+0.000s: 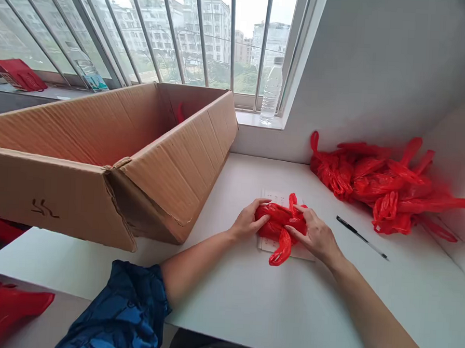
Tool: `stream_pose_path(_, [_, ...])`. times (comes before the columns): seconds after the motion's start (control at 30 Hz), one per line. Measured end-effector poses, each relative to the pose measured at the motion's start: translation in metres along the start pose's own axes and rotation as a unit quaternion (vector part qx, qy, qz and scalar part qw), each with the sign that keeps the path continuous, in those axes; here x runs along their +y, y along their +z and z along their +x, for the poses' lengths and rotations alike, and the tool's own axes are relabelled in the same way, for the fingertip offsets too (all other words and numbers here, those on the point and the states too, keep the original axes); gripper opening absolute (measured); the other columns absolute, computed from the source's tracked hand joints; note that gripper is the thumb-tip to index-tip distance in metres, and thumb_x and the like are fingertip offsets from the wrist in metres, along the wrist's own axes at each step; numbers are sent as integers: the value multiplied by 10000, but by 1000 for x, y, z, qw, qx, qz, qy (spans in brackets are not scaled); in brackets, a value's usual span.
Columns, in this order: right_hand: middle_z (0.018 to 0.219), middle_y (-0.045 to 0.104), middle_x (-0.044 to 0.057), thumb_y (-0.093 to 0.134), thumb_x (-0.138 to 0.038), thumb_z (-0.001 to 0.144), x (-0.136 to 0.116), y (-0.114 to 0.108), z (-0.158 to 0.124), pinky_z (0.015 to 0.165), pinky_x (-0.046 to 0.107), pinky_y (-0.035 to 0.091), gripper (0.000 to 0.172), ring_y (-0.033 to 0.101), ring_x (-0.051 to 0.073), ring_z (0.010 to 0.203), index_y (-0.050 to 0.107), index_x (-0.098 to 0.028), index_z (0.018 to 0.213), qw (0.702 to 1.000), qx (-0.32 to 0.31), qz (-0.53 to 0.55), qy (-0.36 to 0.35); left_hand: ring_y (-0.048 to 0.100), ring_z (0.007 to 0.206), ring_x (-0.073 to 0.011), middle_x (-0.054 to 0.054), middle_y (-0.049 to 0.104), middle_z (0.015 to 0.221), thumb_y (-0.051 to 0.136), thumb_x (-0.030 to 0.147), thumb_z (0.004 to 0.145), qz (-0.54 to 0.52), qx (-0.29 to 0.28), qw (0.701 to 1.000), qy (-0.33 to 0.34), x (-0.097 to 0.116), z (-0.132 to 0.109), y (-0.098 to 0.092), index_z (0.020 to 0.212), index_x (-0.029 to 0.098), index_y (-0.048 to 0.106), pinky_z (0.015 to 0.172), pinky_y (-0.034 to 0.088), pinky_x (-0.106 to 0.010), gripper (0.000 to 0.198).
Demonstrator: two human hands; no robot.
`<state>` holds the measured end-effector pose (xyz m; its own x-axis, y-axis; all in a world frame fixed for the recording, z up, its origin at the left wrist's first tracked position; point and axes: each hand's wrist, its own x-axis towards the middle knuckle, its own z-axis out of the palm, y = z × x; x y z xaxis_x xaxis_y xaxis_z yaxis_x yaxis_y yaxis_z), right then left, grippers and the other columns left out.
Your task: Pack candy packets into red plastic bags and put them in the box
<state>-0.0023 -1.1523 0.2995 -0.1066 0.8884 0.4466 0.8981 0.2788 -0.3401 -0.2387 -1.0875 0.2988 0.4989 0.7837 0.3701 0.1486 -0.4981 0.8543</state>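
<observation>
A bunched red plastic bag (274, 223) lies between my hands, over a sheet of paper (270, 245) with writing on it. My left hand (250, 220) grips its left side, thumb on top. On the right side my right hand (313, 233) holds it, thumb in front and fingers behind. One looped handle of the bag hangs toward me and another end sticks up at the back. Whatever the bag may contain is hidden. A black pen (361, 238) rests on the table to the right of my right hand.
A large open cardboard box (170, 171) stands at the left on the white table (226, 293). Several red plastic bags (388, 177) are heaped against the wall at right. A plastic bottle (272, 93) stands on the windowsill. More red plastic (7, 310) shows at lower left.
</observation>
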Motion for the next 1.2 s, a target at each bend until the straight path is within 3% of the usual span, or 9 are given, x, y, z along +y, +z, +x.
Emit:
stream_pose_path(0.3, [1228, 598, 62, 561, -537, 915, -2, -7, 8, 742, 355, 564, 469, 669, 225, 946, 531, -303, 1320, 998, -26, 61, 8, 645, 1088, -222, -69, 669, 1199, 565, 329, 908, -16, -15, 999, -25, 7, 8, -4, 1343, 211, 483, 945, 522, -351, 458])
stream_pose_path(0.5, [1315, 531, 68, 587, -516, 902, -2, -10, 8, 712, 361, 575, 492, 667, 220, 931, 508, -334, 1353, 998, -21, 59, -4, 646, 1087, -222, -80, 655, 1212, 580, 282, 877, -59, -22, 998, -3, 6, 10, -2, 1350, 219, 473, 953, 526, -354, 489])
stream_pose_path(0.73, [1322, 542, 90, 633, -558, 857, -4, -15, 7, 670, 348, 541, 577, 652, 235, 914, 511, -291, 1353, 999, -8, 30, -36, 615, 1120, -214, -55, 643, 1197, 559, 163, 814, -29, 10, 999, 29, 7, 9, 2, 1367, 263, 469, 979, 492, -346, 570])
stream_pose_path(1.0, [905, 682, 73, 503, -618, 922, -9, -26, 8, 801, 373, 429, 465, 605, 217, 788, 686, -220, 1079, 997, 68, 20, -6, 625, 1081, -216, -55, 623, 1210, 504, 84, 741, 2, 27, 998, 64, 16, 1, 5, 1390, 280, 437, 999, 479, -387, 681])
stream_pose_path(1.1, [1134, 657, 109, 594, -621, 863, -12, -24, 8, 941, 433, 390, 486, 595, 277, 1002, 670, -235, 1150, 996, 83, -1, -44, 625, 1086, -222, -59, 621, 1218, 493, 74, 745, 6, 16, 997, 75, 15, 0, 5, 1393, 281, 442, 991, 487, -396, 683])
stream_pose_path(1.2, [1327, 593, 116, 646, -541, 849, -14, -17, 9, 1054, 477, 317, 510, 542, 314, 1182, 603, -254, 1269, 995, 48, 12, -87, 619, 1093, -225, -65, 611, 1232, 486, 59, 749, 22, 14, 997, 79, 14, -1, 5, 1399, 276, 445, 977, 493, -393, 686])
